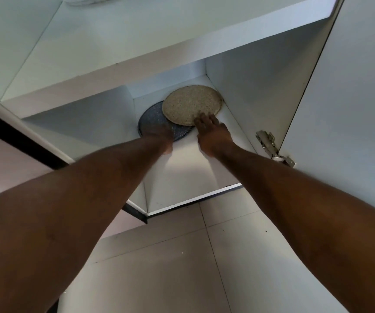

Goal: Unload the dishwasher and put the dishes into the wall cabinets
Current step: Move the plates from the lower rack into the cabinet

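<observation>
Right hand, fingers straight, is touching the near rim of the beige plate, which is lying just beyond it; left hand is blurring over the dark plate, grip unreadable.

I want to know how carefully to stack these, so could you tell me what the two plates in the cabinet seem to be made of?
Beige plate: probably speckled stoneware or melamine, matte, grainy. Dark plate: similar, blue-grey with pale flecks. The picture cannot settle which.
</observation>
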Action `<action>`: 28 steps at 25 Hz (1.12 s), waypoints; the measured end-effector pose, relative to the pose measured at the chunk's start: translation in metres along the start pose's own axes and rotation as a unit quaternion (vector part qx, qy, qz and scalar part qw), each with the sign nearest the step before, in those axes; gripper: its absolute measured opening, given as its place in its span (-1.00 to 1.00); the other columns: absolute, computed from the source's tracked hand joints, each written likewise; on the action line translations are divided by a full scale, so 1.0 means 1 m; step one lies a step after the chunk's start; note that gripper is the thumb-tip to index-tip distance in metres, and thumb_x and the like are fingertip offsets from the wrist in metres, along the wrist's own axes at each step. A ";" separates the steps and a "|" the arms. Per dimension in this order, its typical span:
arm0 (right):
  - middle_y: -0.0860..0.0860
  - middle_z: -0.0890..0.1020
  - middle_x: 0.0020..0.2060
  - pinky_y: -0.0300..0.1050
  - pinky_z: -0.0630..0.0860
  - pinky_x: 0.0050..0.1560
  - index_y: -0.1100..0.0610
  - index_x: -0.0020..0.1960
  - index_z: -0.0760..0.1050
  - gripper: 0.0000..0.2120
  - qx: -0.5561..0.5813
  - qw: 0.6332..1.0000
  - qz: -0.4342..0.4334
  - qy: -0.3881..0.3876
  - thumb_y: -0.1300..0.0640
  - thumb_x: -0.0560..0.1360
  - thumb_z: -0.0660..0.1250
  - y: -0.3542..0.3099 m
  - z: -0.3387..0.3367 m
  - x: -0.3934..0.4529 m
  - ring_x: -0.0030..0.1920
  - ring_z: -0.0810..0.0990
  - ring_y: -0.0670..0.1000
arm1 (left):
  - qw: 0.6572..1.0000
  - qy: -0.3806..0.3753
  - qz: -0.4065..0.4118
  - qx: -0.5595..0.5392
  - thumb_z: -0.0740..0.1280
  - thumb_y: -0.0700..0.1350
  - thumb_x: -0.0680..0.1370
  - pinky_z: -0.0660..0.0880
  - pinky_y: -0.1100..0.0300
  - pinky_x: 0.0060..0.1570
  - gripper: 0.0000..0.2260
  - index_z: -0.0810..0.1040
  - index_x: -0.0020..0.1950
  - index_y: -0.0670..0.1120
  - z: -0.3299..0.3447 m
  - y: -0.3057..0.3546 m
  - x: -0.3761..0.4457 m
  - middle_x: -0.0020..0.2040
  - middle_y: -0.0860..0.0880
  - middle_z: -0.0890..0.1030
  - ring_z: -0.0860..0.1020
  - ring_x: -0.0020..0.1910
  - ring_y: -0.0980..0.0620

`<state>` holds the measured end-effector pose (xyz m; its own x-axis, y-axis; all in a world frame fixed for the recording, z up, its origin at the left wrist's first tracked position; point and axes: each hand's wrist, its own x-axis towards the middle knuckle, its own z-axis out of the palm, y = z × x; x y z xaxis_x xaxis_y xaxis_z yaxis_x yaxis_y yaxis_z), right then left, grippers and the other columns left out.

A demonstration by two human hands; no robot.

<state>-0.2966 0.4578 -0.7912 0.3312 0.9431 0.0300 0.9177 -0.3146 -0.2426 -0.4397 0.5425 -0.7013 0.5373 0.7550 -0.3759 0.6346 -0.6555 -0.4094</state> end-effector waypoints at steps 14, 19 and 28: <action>0.12 -0.22 0.68 0.40 -0.27 0.58 -0.05 0.70 -0.17 -0.11 -0.109 0.992 0.002 0.069 -0.51 0.55 -0.06 0.002 -0.013 -0.044 0.66 -0.28 0.22 | 0.967 0.229 0.032 -0.108 0.15 0.33 0.62 0.00 -0.57 0.46 -0.20 -0.15 0.70 0.03 0.037 0.027 -0.024 0.68 -0.29 -0.13 -0.15 0.62 -0.46; 0.07 -0.09 0.69 0.35 -0.21 0.61 -0.04 0.70 -0.10 -0.19 -0.039 0.993 0.074 0.078 -0.44 0.59 -0.13 -0.018 -0.026 -0.111 0.67 -0.15 0.24 | 0.928 0.262 -0.039 -0.262 0.14 0.18 0.63 0.29 -0.33 0.48 -0.29 -0.01 0.71 -0.04 0.082 0.060 -0.084 0.68 -0.19 0.10 0.15 0.62 -0.31; 0.05 -0.13 0.69 0.37 -0.09 0.62 -0.13 0.69 -0.06 -0.25 -0.009 0.990 0.136 0.026 -0.46 0.61 -0.14 -0.073 -0.136 -0.259 0.67 -0.17 0.24 | 0.936 0.214 0.069 -0.271 0.14 0.34 0.64 0.32 -0.25 0.51 -0.28 -0.02 0.70 0.10 0.022 0.053 -0.265 0.71 -0.11 -0.01 0.10 0.67 -0.19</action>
<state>-0.4200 0.2215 -0.6490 0.5767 0.8168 0.0169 0.7969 -0.5579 -0.2319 -0.5605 0.3075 -0.6419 0.7349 0.6778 0.0217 0.6687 -0.7297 0.1431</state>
